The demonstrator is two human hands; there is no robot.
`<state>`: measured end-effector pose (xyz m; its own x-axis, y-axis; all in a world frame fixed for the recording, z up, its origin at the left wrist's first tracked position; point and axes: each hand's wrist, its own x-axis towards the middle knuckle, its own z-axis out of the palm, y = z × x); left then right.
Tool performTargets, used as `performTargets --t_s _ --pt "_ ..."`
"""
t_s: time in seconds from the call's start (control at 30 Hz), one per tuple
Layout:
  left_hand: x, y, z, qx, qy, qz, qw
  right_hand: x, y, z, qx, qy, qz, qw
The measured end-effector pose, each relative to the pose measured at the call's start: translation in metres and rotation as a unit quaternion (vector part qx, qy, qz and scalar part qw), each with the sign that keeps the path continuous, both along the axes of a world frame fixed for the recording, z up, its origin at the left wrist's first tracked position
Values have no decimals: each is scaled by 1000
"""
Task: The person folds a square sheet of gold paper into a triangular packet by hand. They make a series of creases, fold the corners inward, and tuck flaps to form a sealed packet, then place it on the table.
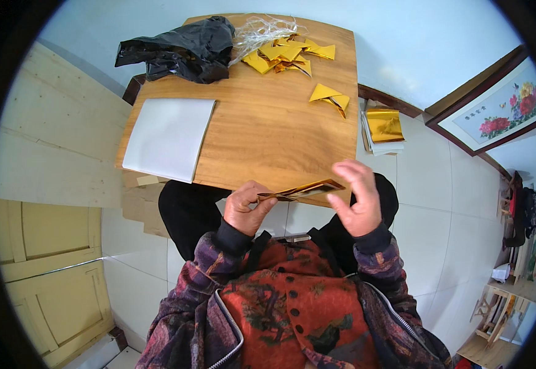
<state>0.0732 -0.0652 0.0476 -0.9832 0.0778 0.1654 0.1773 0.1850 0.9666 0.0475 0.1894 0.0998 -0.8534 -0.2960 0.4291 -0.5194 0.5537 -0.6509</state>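
Note:
Between my hands, just off the near edge of the table, is a folded piece of gold foil paper (305, 190), seen nearly edge-on. My left hand (245, 206) pinches its left end between thumb and fingers. My right hand (359, 198) is at the other end, thumb and fingers spread apart around the paper's tip; no firm grip shows there. On the table, one folded gold paper piece (331, 98) lies alone at the right. Farther back, several more folded gold pieces (283, 54) are heaped together.
The wooden table (268, 129) carries a white paper stack (169, 138) at left, a black plastic bag (185, 52) and crumpled clear plastic (262, 32) at the back. Right of the table, gold sheets (385, 125) lie on a low paper stack. A framed flower picture (496, 114) leans at the wall.

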Motion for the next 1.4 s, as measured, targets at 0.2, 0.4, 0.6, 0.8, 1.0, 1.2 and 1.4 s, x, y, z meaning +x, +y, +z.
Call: performTargets --t_s 0.2,0.4,0.6,0.8,1.0,1.2,1.4 --pt "3 -3 -3 102 -132 -29 985 6 -24 -1 6 9 54 998" --pt "-2 -10 -36 379 -447 -1 811 21 -25 4 73 -18 132 988" --pt "4 8 -54 301 -388 76 868 33 -35 4 81 -20 192 978" --pt "18 24 -36 86 -41 99 990 23 -33 -3 -14 -37 75 996" --pt "19 15 -18 239 -82 -42 967 9 -32 -8 -16 -35 9 999" --pt "24 9 -15 224 -128 -146 955 2 -33 -16 -18 -69 5 997" --pt "19 10 -29 267 -154 -108 945 5 -35 -18 -32 -105 -5 994"
